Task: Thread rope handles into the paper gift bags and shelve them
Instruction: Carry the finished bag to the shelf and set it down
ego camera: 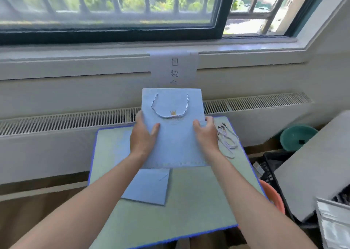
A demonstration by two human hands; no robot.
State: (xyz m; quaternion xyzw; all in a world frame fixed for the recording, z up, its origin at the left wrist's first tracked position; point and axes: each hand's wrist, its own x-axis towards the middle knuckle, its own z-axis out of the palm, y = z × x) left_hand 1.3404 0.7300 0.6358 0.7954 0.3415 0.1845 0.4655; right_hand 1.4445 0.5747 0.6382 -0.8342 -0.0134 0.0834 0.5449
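Both hands, left hand (142,135) and right hand (205,133), are gripping a gift bag (174,135) whose rope handle (170,104) is showing threaded; another bag (149,187) is lying mid-table (198,201), loose ropes (228,140) are waiting at its right edge; shelving is still pending.

Both hands, left (143,135) and right (205,133), grip a blue gift bag (173,135) above the table (189,210).

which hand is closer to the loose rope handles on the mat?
Right. The right hand grips the bag's right edge, just beside the rope handles. The left hand holds the opposite edge.
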